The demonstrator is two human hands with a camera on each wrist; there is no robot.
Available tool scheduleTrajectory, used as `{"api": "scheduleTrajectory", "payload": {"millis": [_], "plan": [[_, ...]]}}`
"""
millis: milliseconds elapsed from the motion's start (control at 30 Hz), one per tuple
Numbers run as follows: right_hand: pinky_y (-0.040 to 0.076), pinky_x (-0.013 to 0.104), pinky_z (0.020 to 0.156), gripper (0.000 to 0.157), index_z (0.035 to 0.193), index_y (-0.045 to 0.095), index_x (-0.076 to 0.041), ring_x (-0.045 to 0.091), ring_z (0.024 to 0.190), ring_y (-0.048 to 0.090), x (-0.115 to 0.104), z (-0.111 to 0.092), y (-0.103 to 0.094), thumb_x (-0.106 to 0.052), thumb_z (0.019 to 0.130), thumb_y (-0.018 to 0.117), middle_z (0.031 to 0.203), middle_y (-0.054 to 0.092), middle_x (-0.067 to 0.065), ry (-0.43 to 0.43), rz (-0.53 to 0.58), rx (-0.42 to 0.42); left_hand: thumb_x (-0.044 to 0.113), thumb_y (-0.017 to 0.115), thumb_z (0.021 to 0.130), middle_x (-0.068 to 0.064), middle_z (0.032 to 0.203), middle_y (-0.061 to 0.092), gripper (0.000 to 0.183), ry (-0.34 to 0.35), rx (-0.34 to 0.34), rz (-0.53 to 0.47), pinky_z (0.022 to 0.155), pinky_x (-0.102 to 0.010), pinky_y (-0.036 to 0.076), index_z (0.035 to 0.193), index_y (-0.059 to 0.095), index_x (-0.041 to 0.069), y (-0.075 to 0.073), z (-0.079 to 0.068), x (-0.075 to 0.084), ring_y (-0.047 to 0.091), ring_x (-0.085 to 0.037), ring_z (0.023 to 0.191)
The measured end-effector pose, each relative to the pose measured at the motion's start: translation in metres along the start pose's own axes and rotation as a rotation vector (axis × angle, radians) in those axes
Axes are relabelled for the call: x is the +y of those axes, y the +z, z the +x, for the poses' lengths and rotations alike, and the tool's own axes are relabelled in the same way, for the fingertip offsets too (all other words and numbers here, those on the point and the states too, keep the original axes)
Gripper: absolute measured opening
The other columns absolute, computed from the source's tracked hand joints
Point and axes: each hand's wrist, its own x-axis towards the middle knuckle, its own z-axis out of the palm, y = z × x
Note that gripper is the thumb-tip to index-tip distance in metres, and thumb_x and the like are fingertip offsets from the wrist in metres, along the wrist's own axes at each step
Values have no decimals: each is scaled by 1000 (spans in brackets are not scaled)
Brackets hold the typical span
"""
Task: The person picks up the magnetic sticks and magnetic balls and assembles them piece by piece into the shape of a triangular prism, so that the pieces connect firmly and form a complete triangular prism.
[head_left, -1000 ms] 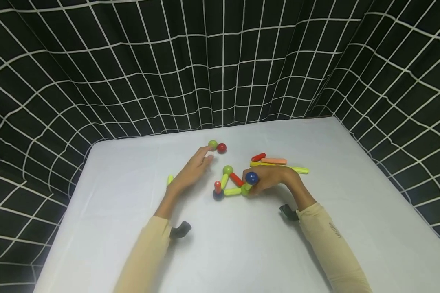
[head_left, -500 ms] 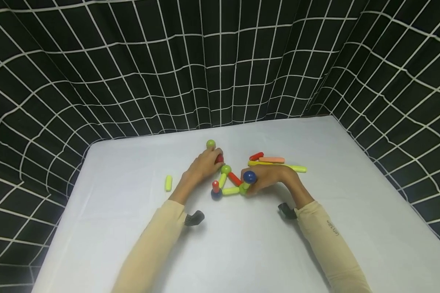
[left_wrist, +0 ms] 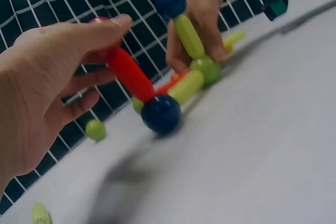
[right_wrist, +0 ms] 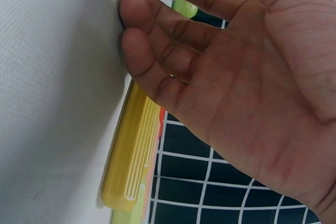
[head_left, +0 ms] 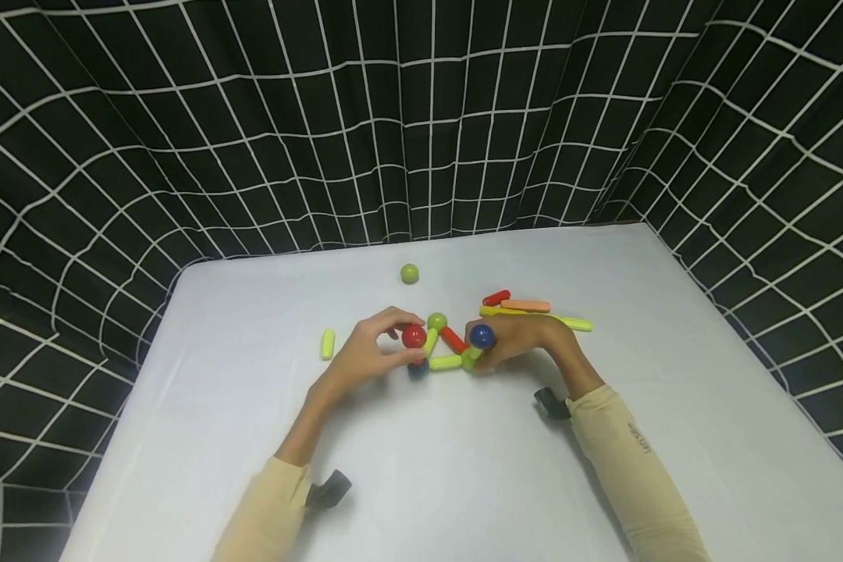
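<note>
My left hand [head_left: 365,353] pinches a red ball [head_left: 414,336] between thumb and fingers. In the left wrist view that ball sits at the top of a slanted red rod [left_wrist: 131,75], whose lower end meets a dark blue ball [left_wrist: 161,114]. This is one corner of a flat triangle of balls and rods, with a green ball [head_left: 437,321] at the far corner. My right hand [head_left: 516,336] grips the green ball [left_wrist: 205,70] at the right corner. From there a yellow-green rod [left_wrist: 188,36] rises to a blue ball [head_left: 482,336].
Behind the right hand lie a short red rod [head_left: 496,298], an orange rod [head_left: 525,305], a yellow rod [head_left: 495,311] and a yellow-green rod [head_left: 574,323]. A loose green ball [head_left: 410,273] sits farther back, and a short yellow-green rod [head_left: 328,344] lies left. A dark gridded curtain [head_left: 337,140] borders the table.
My left hand has picked up the red ball from beside the loose green ball and brought it nearer, onto the upright red rod's top. The right hand has stayed in place.
</note>
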Motion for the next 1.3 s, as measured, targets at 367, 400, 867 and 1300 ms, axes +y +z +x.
{"api": "scheduleTrajectory", "payload": {"millis": [367,400,867,1300], "plan": [[48,32,81,30,109,67,-18,18,91,56,3,-1,-1,-29,85,83,91,61,-1,-2,8,-2,22,87,86,-1,118,75,57,-13,-29,42,95,-36,59,137,64,11,16,-5,-18,67,-14,105],[48,32,81,30,110,67,-19,18,92,56,3,-2,-2,-29,86,83,92,61,-1,2,11,-4,23,87,86,-1,115,75,53,-19,-38,48,95,-35,59,134,65,11,19,-6,-22,67,-14,105],[60,46,92,27,128,65,-4,28,100,66,27,-50,-45,-8,101,65,112,72,16,-28,-68,509,25,86,87,4,105,71,24,-70,-54,12,89,-28,60,108,76,20,29,-14,-47,68,-12,101],[59,43,86,19,117,71,-4,26,92,62,40,-52,-47,-11,99,69,103,72,14,198,-168,390,27,83,90,7,102,71,19,-90,-39,15,85,-25,57,106,74,23,33,-14,-50,66,-8,98]]}}
